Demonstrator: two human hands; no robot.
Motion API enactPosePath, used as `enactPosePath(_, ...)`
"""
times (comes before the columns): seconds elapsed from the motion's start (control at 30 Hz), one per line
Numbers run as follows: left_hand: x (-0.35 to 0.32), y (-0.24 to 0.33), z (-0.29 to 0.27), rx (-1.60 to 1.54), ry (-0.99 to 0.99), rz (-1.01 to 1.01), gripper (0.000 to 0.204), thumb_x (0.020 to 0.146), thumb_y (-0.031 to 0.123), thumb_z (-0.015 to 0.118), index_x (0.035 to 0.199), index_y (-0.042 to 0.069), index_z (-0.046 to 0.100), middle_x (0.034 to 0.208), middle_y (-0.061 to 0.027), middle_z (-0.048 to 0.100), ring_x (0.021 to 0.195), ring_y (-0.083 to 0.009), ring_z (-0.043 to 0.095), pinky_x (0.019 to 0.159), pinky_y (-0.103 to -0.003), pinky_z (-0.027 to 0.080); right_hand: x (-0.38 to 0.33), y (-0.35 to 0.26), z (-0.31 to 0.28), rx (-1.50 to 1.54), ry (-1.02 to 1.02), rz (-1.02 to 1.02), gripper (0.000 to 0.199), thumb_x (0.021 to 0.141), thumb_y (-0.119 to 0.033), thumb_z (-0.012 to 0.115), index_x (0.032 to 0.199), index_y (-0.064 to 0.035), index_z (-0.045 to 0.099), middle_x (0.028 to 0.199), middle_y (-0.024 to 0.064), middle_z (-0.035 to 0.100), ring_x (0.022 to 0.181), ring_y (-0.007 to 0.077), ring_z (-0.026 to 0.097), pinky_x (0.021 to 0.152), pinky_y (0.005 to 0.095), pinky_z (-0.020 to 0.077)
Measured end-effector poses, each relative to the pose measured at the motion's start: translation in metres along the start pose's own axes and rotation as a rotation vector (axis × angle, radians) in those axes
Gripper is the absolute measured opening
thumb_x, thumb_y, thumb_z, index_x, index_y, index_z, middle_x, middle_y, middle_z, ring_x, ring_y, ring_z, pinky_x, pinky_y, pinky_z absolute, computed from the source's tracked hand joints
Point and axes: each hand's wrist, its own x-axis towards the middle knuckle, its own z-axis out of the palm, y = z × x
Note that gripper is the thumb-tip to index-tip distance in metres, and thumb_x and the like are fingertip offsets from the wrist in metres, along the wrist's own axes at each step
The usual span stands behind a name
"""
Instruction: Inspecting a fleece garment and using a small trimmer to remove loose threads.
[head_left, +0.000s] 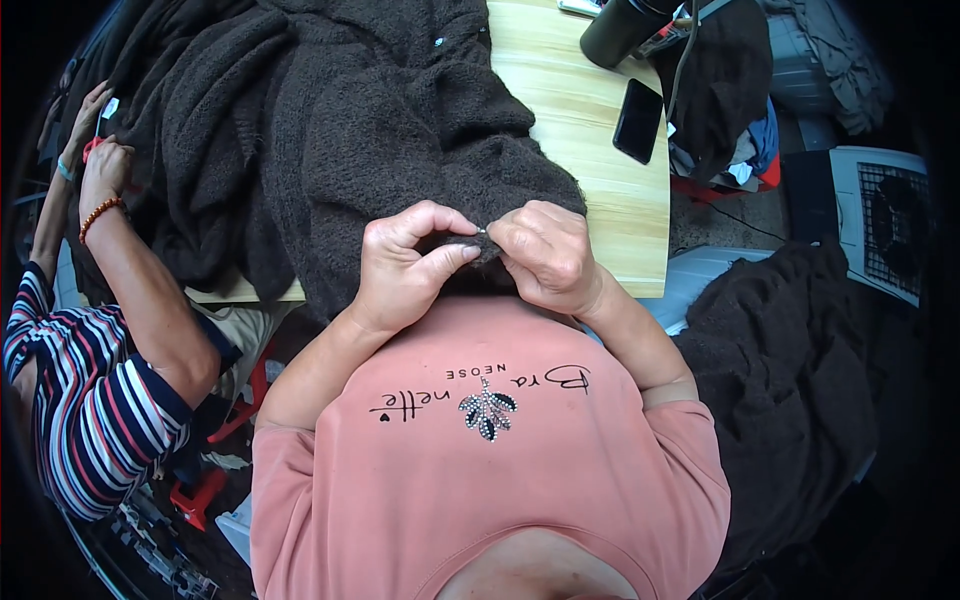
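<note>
A large piece of dark brown knit fabric (390, 120) lies in folds over the table and comes down to my hands in front of my chest. My left hand (415, 260) pinches its near edge between thumb and forefinger. Close beside it, my right hand (545, 252) is closed, its thumb and curled fingers pressed together at the same edge. A tiny pale glint shows between the fingertips of both hands; it is too small to name. Whatever else my right fingers hold is hidden.
The wooden table (600, 220) carries a black phone (638, 122) and a dark cylindrical container (622, 32). On the left a co-worker's hand (106, 170) is at the fabric, by something red. More dark fabric (780, 400) is heaped on my right, near a white-framed fan-like unit (885, 220).
</note>
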Motion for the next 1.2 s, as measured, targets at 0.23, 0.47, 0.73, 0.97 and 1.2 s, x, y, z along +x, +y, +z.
enactPosePath(0.23,0.004,0.001,0.003,0.148,0.041,0.285,0.014,0.064,-0.011,0.066,0.073,-0.001,0.061,0.073,-0.0094,0.063,0.067,-0.0145,0.061,0.061,-0.023,0.049,0.008,-0.001,-0.006,0.137,-0.093,0.122,0.021,0.062,0.006,0.062,0.081,0.0023,0.056,0.063,0.011,0.052,0.052,0.0245,0.053,0.046,0.0321,0.0406)
enactPosePath(0.47,0.005,0.006,0.005,0.357,0.096,0.529,0.016,0.062,-0.013,0.064,0.069,0.0,0.058,0.069,-0.0109,0.061,0.06,-0.0192,0.06,0.052,-0.025,0.048,0.005,-0.007,0.0,0.064,-0.037,0.058,0.018,0.062,0.006,0.06,0.079,0.003,0.055,0.058,0.011,0.05,0.047,0.0247,0.05,0.043,0.0321,0.0389)
enactPosePath(0.73,0.007,0.003,0.009,0.398,0.183,0.579,0.018,0.06,-0.015,0.062,0.067,0.0,0.055,0.066,-0.0107,0.059,0.057,-0.0203,0.059,0.05,-0.026,0.046,0.004,-0.014,0.015,-0.049,0.136,0.007,0.017,0.06,0.007,0.06,0.075,0.0028,0.053,0.053,0.0091,0.046,0.041,0.0227,0.047,0.04,0.0314,0.0375)
enactPosePath(0.97,0.013,-0.009,0.012,0.65,0.244,0.875,0.019,0.058,-0.013,0.058,0.071,-0.002,0.053,0.066,-0.0119,0.056,0.054,-0.0226,0.055,0.046,-0.028,0.045,0.0,-0.01,0.016,-0.172,0.14,-0.08,0.021,0.056,0.006,0.06,0.076,0.004,0.054,0.054,0.0079,0.047,0.041,0.0211,0.048,0.038,0.0308,0.0373)
enactPosePath(1.2,0.02,-0.018,0.006,0.764,0.336,1.015,0.022,0.058,-0.012,0.057,0.076,-0.001,0.051,0.068,-0.0129,0.056,0.054,-0.0233,0.055,0.045,-0.028,0.046,0.003,-0.008,0.017,-0.113,0.141,-0.071,0.02,0.057,0.003,0.059,0.076,0.0024,0.054,0.053,0.0063,0.046,0.043,0.0193,0.05,0.04,0.03,0.0392)
